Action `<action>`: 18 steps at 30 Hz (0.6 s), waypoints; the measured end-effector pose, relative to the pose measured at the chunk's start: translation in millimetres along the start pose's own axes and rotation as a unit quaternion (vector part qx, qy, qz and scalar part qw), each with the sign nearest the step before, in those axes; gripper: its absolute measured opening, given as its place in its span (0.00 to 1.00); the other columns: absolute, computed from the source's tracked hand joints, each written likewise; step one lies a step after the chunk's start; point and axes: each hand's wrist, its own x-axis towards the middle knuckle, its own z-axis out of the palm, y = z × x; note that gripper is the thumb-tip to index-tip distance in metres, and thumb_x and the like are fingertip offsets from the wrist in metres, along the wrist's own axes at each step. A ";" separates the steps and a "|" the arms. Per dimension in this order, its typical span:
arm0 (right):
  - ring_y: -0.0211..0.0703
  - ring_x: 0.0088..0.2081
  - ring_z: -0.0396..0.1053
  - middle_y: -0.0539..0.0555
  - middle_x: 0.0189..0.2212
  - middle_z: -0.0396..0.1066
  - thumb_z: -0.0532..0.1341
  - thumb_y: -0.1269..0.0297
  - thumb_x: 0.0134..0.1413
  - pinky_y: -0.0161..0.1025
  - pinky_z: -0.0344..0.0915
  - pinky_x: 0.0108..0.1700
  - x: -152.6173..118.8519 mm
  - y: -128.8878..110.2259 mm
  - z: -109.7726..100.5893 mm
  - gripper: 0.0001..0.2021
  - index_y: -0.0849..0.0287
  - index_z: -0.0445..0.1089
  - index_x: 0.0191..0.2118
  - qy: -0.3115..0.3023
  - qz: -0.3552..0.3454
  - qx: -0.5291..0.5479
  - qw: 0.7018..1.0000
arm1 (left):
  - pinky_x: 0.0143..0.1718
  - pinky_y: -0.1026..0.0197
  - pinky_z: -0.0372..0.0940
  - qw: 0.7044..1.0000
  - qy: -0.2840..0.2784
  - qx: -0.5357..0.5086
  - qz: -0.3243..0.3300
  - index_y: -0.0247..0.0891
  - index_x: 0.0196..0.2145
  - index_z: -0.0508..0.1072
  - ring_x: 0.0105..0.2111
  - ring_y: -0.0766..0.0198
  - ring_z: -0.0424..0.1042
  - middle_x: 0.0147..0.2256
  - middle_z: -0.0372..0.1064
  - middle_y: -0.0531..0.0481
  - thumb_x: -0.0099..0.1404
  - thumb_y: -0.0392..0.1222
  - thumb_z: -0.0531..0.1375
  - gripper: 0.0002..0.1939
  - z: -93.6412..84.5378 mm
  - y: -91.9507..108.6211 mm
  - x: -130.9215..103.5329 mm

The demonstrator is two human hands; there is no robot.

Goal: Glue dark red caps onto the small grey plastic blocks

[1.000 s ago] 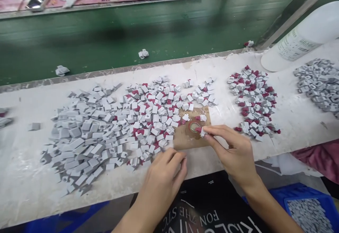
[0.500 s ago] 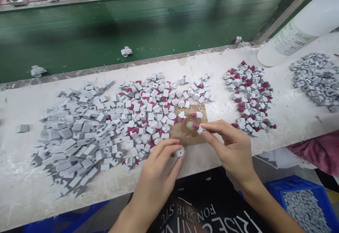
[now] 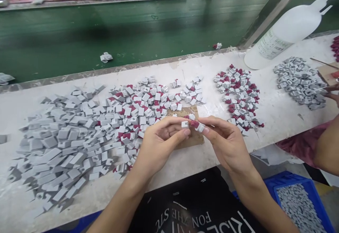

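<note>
Between thumb and fingers, my left hand (image 3: 165, 137) pinches a small grey plastic block (image 3: 184, 124) with a slot in its end. Facing it, my right hand (image 3: 225, 137) grips a small grey-and-maroon plastic piece (image 3: 198, 125), its maroon end turned toward the block. The two parts are very close; I cannot tell whether they touch. Beneath them lies a brown cardboard square (image 3: 194, 141), largely covered by my hands. To the left spreads a heap of plain grey blocks (image 3: 63, 144), merging into a heap of grey-and-maroon pieces (image 3: 143, 106).
Another pile of grey-and-maroon pieces (image 3: 241, 95) lies right of my hands, then a pile of small grey parts (image 3: 300, 81). A white squeeze bottle (image 3: 280, 39) stands behind. A blue bin (image 3: 316, 197) sits below. Another person's hand (image 3: 333, 93) shows at the right edge. A green belt (image 3: 132, 28) runs behind.
My hands have come together over the cardboard, bringing the grey block and the maroon end close to each other. The view has shifted right, and another person's arm now shows.
</note>
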 end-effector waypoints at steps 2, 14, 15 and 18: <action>0.46 0.49 0.88 0.49 0.47 0.90 0.77 0.59 0.71 0.42 0.86 0.54 -0.3 1.1 -1.4 0.06 0.39 0.92 0.50 0.000 -0.006 -0.007 1.000 | 0.48 0.69 0.82 1.000 -0.010 0.000 0.001 0.47 0.48 0.91 0.43 0.64 0.89 0.43 0.90 0.50 0.72 0.39 0.78 0.08 -0.1 -0.1 1.5; 0.46 0.47 0.84 0.52 0.44 0.88 0.74 0.67 0.71 0.43 0.82 0.50 2.0 -11.8 -4.5 0.11 0.42 0.92 0.51 -0.025 -0.043 -0.159 0.986 | 0.49 0.61 0.85 0.998 -0.052 0.031 -0.014 0.43 0.45 0.93 0.45 0.56 0.90 0.44 0.90 0.45 0.70 0.41 0.79 0.06 -5.3 8.0 9.6; 0.46 0.47 0.84 0.52 0.44 0.88 0.74 0.67 0.71 0.44 0.82 0.51 2.4 -12.2 -4.8 0.11 0.42 0.92 0.51 -0.031 -0.045 -0.156 0.986 | 0.49 0.61 0.85 0.998 -0.057 0.036 -0.016 0.44 0.45 0.93 0.45 0.56 0.90 0.43 0.90 0.45 0.70 0.41 0.79 0.06 -5.7 9.0 9.8; 0.45 0.48 0.85 0.52 0.45 0.88 0.74 0.66 0.72 0.43 0.82 0.52 3.9 -11.6 -5.3 0.11 0.42 0.92 0.51 -0.035 -0.041 -0.144 0.988 | 0.48 0.63 0.84 0.997 -0.063 0.036 -0.015 0.45 0.44 0.93 0.44 0.59 0.89 0.41 0.89 0.47 0.70 0.41 0.80 0.05 -4.5 11.2 9.7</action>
